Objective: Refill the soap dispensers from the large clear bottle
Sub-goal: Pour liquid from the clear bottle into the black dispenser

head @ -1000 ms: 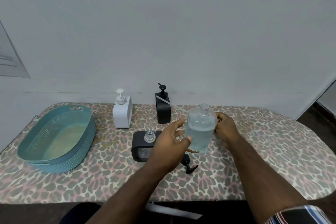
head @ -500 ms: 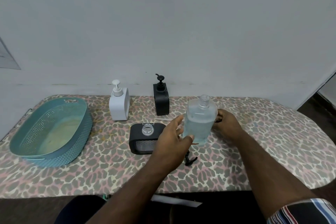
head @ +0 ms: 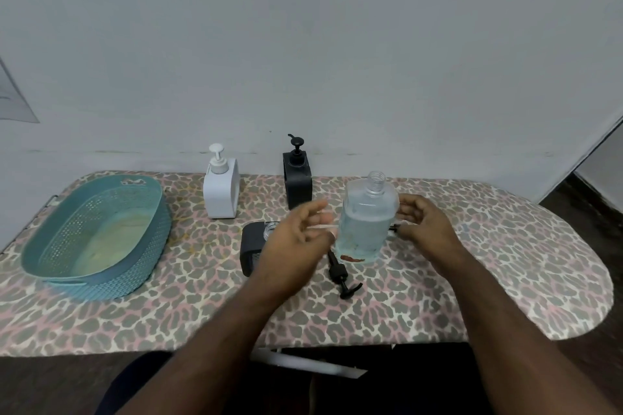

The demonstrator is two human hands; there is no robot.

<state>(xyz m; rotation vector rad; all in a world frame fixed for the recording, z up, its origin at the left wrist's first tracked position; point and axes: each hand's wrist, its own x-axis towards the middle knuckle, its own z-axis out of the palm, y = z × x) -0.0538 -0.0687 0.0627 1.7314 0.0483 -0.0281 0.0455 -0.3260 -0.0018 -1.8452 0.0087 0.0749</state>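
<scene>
A spotted bench [head: 505, 246] fills the lower frame under a plain grey wall [head: 303, 44]. At centre, the clear bottle [head: 365, 222] stands between the left hand [head: 296, 239] and right hand [head: 424, 222], both with fingers spread apart.

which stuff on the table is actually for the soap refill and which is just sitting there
For the job: large clear bottle, open black dispenser, loose black pump, white dispenser, tall black dispenser.
Lying about: teal basket.

A teal perforated plastic basket [head: 94, 232] sits at the left end of the leopard-print tabletop [head: 505, 263]. A plain pale wall [head: 303, 44] rises behind, with dark floor [head: 593, 199] at right.
</scene>
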